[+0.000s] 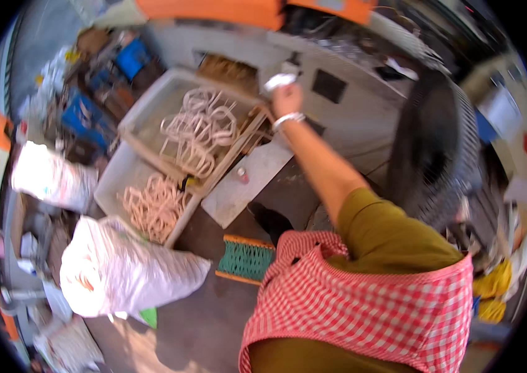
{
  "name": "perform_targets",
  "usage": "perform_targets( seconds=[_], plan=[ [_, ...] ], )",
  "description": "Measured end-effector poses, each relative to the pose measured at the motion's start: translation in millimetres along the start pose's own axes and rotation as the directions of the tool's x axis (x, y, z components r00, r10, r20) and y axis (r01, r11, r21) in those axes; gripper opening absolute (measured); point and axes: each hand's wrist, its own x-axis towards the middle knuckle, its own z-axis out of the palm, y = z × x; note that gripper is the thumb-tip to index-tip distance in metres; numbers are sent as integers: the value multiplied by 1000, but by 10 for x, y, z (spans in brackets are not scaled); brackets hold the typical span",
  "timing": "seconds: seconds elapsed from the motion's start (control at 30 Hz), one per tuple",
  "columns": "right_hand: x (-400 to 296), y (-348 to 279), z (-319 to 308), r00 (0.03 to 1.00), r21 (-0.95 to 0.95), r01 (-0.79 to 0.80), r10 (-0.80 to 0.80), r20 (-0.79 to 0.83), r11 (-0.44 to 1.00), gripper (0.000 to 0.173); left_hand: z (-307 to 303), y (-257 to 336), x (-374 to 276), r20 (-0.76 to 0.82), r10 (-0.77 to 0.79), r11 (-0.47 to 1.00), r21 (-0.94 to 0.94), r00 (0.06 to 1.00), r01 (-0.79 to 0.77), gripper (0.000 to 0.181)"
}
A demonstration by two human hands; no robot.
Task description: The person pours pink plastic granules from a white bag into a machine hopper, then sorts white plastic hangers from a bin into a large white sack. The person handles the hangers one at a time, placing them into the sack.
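Observation:
My right hand (287,99) reaches out at arm's length against a grey machine panel (356,109), with a white bracelet at the wrist. Its fingers are curled around a small bright white item (280,82), too blurred to name. Just left of the hand, a dark opening (228,70) in the machine sits above a translucent plastic bin (139,109). Pale pink looped strips (200,126) lie inside this bin. A second bin (116,170) in front holds a tangle of similar, pinker strips (153,207). My left hand is out of view.
A large fan (431,144) stands at the right. A flat metal plate (244,179) bears a small bottle (243,175). Nearer are a low stool with green webbing (246,259) and a full white woven sack (128,270). Blue containers (84,116) crowd the far left.

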Motion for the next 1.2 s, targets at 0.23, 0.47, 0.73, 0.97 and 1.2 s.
perform_targets(
  seconds=[0.23, 0.47, 0.73, 0.97, 1.2],
  plan=[
    [1082, 1073, -49, 878, -71, -360, 364, 310, 930, 21, 645, 721, 16, -2, -154, 974, 165, 988, 153, 31],
    [359, 1576, 391, 435, -282, -684, 687, 582, 672, 6, 576, 1588, 495, 6, -266, 868, -433, 964, 242, 28],
    [-174, 1578, 662, 133, -610, -533, 771, 623, 586, 11, 327, 2488, 1044, 75, -249, 835, -488, 966, 253, 26],
    [-631, 1312, 895, 98, -641, -585, 827, 553, 498, 12, -24, 2217, 1683, 160, -175, 918, -329, 971, 220, 25],
    [-1445, 926, 1658, 1, -563, -580, 692, 722, 588, 9, -811, 1699, 2476, 129, -294, 748, -586, 947, 312, 26]
  ],
)
